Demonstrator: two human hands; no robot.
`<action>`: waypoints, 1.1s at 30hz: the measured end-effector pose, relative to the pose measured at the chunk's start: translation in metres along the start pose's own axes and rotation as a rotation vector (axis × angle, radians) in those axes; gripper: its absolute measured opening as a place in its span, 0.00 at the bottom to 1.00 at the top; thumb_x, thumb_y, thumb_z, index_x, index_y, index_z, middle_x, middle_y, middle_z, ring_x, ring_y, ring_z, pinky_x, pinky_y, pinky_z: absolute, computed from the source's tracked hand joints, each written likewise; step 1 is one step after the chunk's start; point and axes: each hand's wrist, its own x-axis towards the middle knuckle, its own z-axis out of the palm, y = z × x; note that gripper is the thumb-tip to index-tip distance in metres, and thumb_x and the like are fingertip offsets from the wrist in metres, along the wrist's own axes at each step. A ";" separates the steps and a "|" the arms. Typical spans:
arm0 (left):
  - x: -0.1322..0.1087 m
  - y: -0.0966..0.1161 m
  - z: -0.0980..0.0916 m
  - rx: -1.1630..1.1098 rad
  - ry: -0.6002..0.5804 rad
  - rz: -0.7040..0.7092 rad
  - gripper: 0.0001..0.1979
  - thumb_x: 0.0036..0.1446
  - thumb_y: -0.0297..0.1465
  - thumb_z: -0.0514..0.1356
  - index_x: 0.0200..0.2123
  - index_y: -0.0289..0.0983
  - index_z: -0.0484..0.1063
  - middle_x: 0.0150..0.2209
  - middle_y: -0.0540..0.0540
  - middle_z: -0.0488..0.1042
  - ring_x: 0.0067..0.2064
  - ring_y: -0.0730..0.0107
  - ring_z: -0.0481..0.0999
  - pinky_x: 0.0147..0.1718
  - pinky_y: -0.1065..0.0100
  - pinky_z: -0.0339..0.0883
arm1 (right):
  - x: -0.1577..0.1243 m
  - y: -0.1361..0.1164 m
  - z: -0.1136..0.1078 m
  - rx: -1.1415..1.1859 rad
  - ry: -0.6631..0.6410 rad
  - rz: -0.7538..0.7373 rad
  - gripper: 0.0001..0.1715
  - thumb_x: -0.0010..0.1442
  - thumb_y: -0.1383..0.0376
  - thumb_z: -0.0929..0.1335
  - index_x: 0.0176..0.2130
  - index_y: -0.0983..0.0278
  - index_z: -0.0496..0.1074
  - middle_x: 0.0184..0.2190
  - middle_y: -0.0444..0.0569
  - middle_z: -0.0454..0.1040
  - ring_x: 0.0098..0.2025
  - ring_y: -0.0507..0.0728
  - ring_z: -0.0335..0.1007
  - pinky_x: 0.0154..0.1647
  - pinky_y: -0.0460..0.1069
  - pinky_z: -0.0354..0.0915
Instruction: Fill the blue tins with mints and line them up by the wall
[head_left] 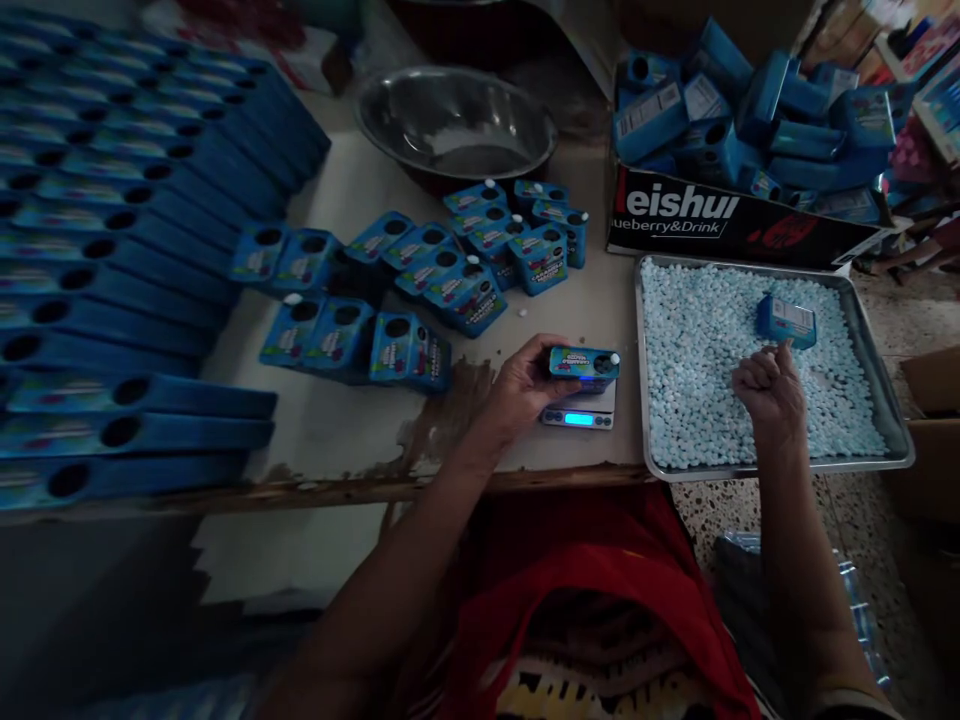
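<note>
- Box (585,362) at the scale (577,418), near desk (480,455) edge; a knock might tip it.
- Reading could be false if left hand (529,380) bears on box.
- Left fingers: narrow, gripping box's left end.
- Right hand (771,385): fingers curled in above pellets (697,370) in tray (896,450), by second box (787,320); can't tell whether holding anything.

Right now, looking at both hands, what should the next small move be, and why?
Probably ease the left hand off the blue "Caramelo" box: it grips the box, which sits on or just above the lit digital scale, and that grip could disturb a reading.
</note>
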 end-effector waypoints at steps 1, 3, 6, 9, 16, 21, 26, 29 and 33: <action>0.000 -0.001 -0.001 -0.001 -0.010 -0.004 0.28 0.43 0.37 0.81 0.47 0.41 0.77 0.42 0.48 0.82 0.46 0.61 0.82 0.50 0.62 0.79 | -0.001 -0.001 0.002 -0.028 0.010 -0.012 0.28 0.64 0.60 0.83 0.29 0.59 0.65 0.18 0.31 0.48 0.18 0.47 0.41 0.20 0.41 0.56; 0.000 -0.001 -0.003 -0.017 -0.054 -0.004 0.30 0.42 0.36 0.81 0.49 0.41 0.78 0.48 0.46 0.84 0.50 0.58 0.84 0.54 0.58 0.80 | -0.003 -0.003 0.008 -0.020 0.066 0.017 0.21 0.64 0.63 0.82 0.32 0.59 0.69 0.19 0.32 0.53 0.19 0.47 0.46 0.21 0.41 0.59; -0.002 0.002 -0.010 -0.028 -0.084 0.032 0.37 0.38 0.34 0.83 0.55 0.42 0.79 0.59 0.40 0.82 0.61 0.51 0.83 0.63 0.53 0.77 | -0.004 -0.003 0.020 0.072 0.214 0.150 0.13 0.67 0.71 0.76 0.34 0.60 0.71 0.23 0.36 0.63 0.21 0.46 0.56 0.21 0.40 0.63; -0.009 0.006 -0.024 -0.043 0.063 0.088 0.38 0.40 0.37 0.83 0.56 0.42 0.79 0.58 0.40 0.83 0.65 0.52 0.81 0.69 0.51 0.72 | -0.006 0.003 0.034 0.066 0.379 0.245 0.13 0.66 0.76 0.72 0.33 0.61 0.71 0.27 0.41 0.71 0.24 0.47 0.65 0.22 0.41 0.67; -0.037 0.009 -0.055 0.006 0.471 0.086 0.16 0.50 0.36 0.79 0.40 0.42 0.81 0.41 0.48 0.84 0.46 0.62 0.82 0.52 0.59 0.79 | -0.022 0.012 0.078 -0.218 -0.014 0.520 0.10 0.62 0.66 0.80 0.40 0.62 0.79 0.28 0.39 0.70 0.23 0.45 0.57 0.18 0.39 0.55; -0.052 0.028 -0.049 0.050 0.481 0.105 0.14 0.53 0.36 0.79 0.39 0.43 0.80 0.40 0.50 0.83 0.47 0.61 0.81 0.53 0.54 0.79 | -0.023 0.020 0.113 -0.371 -0.197 0.449 0.23 0.53 0.57 0.86 0.43 0.62 0.80 0.27 0.39 0.69 0.23 0.46 0.53 0.18 0.42 0.48; -0.062 0.045 -0.036 0.088 0.312 0.051 0.14 0.56 0.37 0.78 0.42 0.43 0.82 0.44 0.46 0.85 0.49 0.58 0.84 0.53 0.55 0.80 | -0.027 0.035 0.139 -0.409 -0.242 0.246 0.29 0.50 0.51 0.87 0.37 0.60 0.74 0.25 0.36 0.62 0.24 0.47 0.51 0.21 0.44 0.47; -0.060 0.046 -0.033 0.115 0.283 0.038 0.17 0.54 0.40 0.79 0.43 0.41 0.81 0.46 0.44 0.85 0.51 0.56 0.85 0.54 0.55 0.82 | -0.033 0.043 0.150 -0.513 -0.273 0.109 0.31 0.50 0.50 0.88 0.38 0.58 0.73 0.24 0.35 0.60 0.24 0.48 0.48 0.22 0.46 0.44; -0.056 0.045 -0.036 0.128 0.306 0.048 0.17 0.55 0.39 0.78 0.44 0.40 0.81 0.47 0.43 0.85 0.52 0.55 0.85 0.54 0.57 0.82 | -0.038 0.051 0.161 -0.669 -0.294 -0.003 0.30 0.49 0.49 0.87 0.37 0.58 0.73 0.27 0.38 0.65 0.26 0.49 0.52 0.24 0.48 0.47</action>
